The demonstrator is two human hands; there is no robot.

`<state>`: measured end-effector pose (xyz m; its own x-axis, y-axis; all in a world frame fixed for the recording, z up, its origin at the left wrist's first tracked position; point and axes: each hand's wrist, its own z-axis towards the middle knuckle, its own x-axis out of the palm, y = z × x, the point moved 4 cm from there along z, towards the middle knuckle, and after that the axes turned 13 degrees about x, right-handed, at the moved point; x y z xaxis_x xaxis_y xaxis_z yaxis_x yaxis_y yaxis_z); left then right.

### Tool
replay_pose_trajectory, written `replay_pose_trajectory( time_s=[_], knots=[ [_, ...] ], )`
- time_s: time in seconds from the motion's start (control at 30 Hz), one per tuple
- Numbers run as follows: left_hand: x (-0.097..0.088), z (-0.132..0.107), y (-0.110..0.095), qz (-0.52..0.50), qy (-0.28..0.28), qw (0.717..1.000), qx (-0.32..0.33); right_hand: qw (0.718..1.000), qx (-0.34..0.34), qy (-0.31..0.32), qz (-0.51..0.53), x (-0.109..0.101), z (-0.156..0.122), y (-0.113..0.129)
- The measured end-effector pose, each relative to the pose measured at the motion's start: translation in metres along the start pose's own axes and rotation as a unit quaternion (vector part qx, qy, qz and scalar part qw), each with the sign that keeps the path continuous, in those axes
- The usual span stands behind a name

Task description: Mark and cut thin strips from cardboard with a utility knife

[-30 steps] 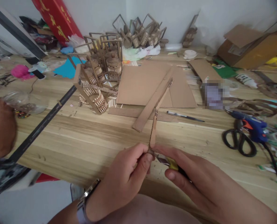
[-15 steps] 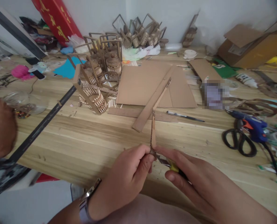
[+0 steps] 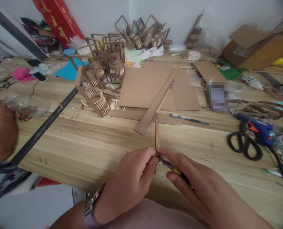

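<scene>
My left hand (image 3: 134, 178) is closed, pinching the near end of a narrow cardboard strip (image 3: 157, 130) between thumb and fingers. The strip stretches away from me and bends partway, its far part lying over a wider cardboard strip (image 3: 146, 117). A utility knife (image 3: 176, 169) with a yellow and black handle is in my right hand (image 3: 200, 184). Its blade meets the strip close to my left fingertips, and my right index finger reaches to the same spot. The exact contact of blade and cardboard is partly hidden by my fingers.
Beyond my hands lie a flat cardboard sheet (image 3: 141, 89) and a pen (image 3: 189, 119). Small handled baskets (image 3: 96, 103) stand at the left. Black-handled scissors (image 3: 245, 145) and a blue glue gun (image 3: 258, 127) are on the right. Another person's hand (image 3: 3, 133) is at the far left.
Both hands stay together at the strip's near end. My left hand has shifted slightly right, and the knife's handle has tilted a little lower.
</scene>
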<state>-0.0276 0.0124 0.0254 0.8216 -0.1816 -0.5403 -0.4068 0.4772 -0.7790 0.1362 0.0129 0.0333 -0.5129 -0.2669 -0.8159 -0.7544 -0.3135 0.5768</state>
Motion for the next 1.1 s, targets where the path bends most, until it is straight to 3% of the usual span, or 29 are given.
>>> replay_pose_trajectory(
  time_s=[0.17,0.43,0.63,0.8,1.1],
  knots=[
    [0.002,0.000,0.002,-0.016,0.002,1.000,0.005,0.988,0.090,0.069,0.106,-0.002,-0.001,-0.006],
    [0.004,0.002,0.004,-0.036,0.019,0.999,-0.006,0.959,0.143,0.088,0.228,0.003,-0.002,-0.021],
    [0.003,0.001,0.003,-0.018,0.011,1.000,-0.016,0.990,0.063,0.061,0.112,-0.002,-0.003,-0.011],
    [0.003,0.001,-0.001,0.007,0.007,1.000,-0.008,0.998,0.009,0.021,0.051,-0.001,-0.006,-0.006],
    [0.004,0.000,0.000,0.030,0.007,1.000,0.000,0.999,-0.013,0.002,-0.041,-0.001,-0.008,-0.009]
  ],
)
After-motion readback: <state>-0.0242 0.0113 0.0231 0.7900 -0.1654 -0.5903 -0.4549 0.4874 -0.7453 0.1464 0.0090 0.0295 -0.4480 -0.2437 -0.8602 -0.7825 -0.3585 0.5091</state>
